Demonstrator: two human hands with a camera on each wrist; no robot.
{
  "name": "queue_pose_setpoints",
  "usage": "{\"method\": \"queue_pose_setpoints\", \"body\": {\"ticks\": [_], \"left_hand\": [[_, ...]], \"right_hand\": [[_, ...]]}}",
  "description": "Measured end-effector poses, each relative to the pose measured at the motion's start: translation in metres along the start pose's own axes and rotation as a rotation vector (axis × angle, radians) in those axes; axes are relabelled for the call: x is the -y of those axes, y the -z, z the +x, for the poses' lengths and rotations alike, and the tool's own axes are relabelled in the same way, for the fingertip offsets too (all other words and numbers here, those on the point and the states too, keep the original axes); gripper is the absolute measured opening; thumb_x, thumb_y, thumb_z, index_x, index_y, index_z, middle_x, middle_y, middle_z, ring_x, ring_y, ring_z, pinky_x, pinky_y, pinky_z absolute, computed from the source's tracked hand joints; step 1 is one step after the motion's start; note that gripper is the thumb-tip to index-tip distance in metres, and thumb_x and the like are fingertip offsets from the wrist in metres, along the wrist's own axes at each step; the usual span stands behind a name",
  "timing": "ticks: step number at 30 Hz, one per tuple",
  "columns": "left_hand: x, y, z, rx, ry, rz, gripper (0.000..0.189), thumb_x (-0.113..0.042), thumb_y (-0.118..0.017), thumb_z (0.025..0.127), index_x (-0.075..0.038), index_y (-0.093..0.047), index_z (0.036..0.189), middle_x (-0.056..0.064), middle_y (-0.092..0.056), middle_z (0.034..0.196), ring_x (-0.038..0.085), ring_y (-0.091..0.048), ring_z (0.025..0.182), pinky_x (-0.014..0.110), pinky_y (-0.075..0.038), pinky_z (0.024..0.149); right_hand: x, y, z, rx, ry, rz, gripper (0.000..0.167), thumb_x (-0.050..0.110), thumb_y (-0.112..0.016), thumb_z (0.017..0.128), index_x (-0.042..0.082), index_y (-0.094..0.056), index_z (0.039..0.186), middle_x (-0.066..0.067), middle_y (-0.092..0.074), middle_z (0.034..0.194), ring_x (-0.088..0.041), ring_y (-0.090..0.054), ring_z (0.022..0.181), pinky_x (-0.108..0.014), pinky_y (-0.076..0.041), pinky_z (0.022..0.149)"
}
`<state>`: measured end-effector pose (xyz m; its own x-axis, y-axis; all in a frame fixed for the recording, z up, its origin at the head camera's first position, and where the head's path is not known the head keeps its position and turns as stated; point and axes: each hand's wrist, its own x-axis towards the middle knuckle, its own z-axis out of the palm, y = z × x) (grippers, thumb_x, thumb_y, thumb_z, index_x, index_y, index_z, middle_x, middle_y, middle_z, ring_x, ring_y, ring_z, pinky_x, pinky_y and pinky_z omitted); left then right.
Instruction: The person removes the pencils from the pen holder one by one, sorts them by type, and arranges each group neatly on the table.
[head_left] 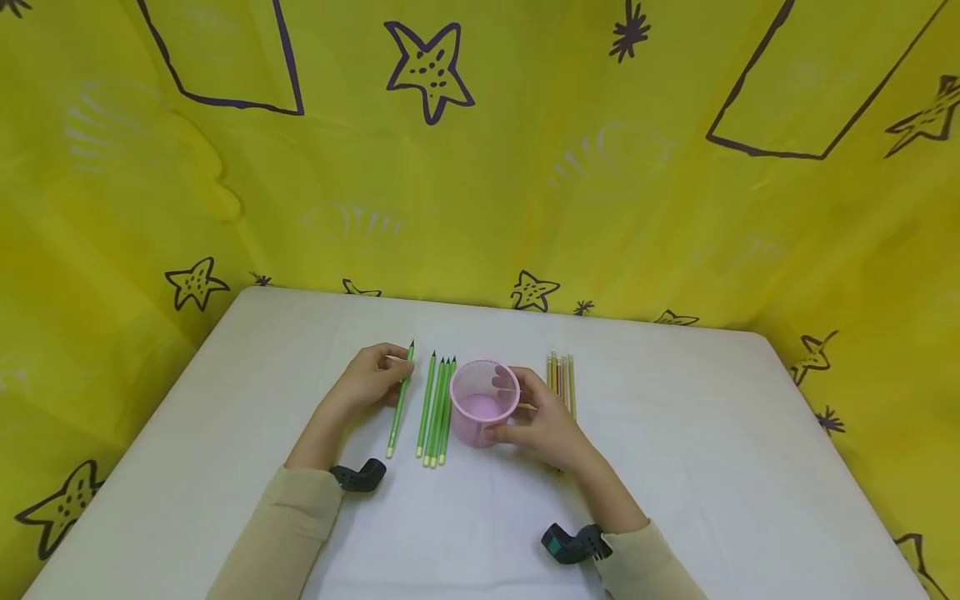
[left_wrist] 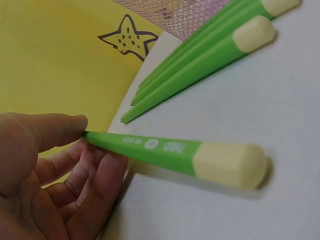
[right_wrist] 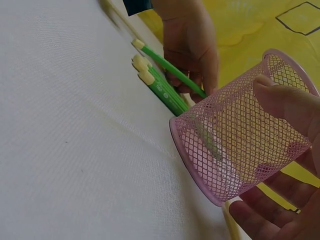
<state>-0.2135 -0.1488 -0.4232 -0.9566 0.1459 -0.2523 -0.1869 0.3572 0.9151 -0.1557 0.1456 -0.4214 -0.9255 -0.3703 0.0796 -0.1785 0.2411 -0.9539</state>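
My left hand [head_left: 375,377] pinches a green pencil [left_wrist: 150,152] between thumb and fingers, near its dark sharpened tip. The cream-capped end of that pencil points toward me. Just to its right, several more green pencils [head_left: 437,412] lie side by side on the white table. My right hand [head_left: 549,421] grips a pink mesh pencil cup [right_wrist: 240,130], thumb on the near side and fingers round the far side. The cup's open top faces up toward the head camera, and no pencil shows inside it. In the head view the cup stands right beside the green pencils.
Several yellowish pencils [head_left: 562,383] lie to the right of the cup, partly hidden behind my right hand. The white table [head_left: 720,467] backs onto a yellow curtain [head_left: 480,167] with drawn stars. Each wrist wears a black camera [head_left: 576,543].
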Motion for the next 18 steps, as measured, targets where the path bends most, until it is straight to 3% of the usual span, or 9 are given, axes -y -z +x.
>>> {"method": "queue_pose_setpoints", "body": {"ticks": [11, 18], "left_hand": [[0.0017, -0.0054, -0.0030, -0.053, 0.047, 0.002, 0.034, -0.020, -0.063, 0.098, -0.005, -0.058, 0.128, 0.014, -0.061, 0.097, 0.019, -0.062, 0.071, 0.029, -0.060, 0.061], [0.0009, -0.0002, -0.0037, -0.032, 0.027, 0.024, 0.036, -0.021, -0.062, 0.099, -0.005, -0.057, 0.130, 0.016, -0.062, 0.102, 0.021, -0.062, 0.075, 0.030, -0.060, 0.064]], "right_hand": [[0.0006, 0.0004, -0.0021, -0.013, -0.010, -0.039, 0.082, 0.016, -0.092, 0.068, 0.022, -0.050, 0.138, -0.007, -0.059, 0.136, -0.030, -0.059, 0.119, -0.048, -0.051, 0.101], [0.0014, 0.0025, -0.0009, 0.021, -0.001, -0.023, 0.084, 0.012, -0.090, 0.071, 0.017, -0.047, 0.142, -0.012, -0.056, 0.139, -0.035, -0.058, 0.121, -0.048, -0.050, 0.103]]}}
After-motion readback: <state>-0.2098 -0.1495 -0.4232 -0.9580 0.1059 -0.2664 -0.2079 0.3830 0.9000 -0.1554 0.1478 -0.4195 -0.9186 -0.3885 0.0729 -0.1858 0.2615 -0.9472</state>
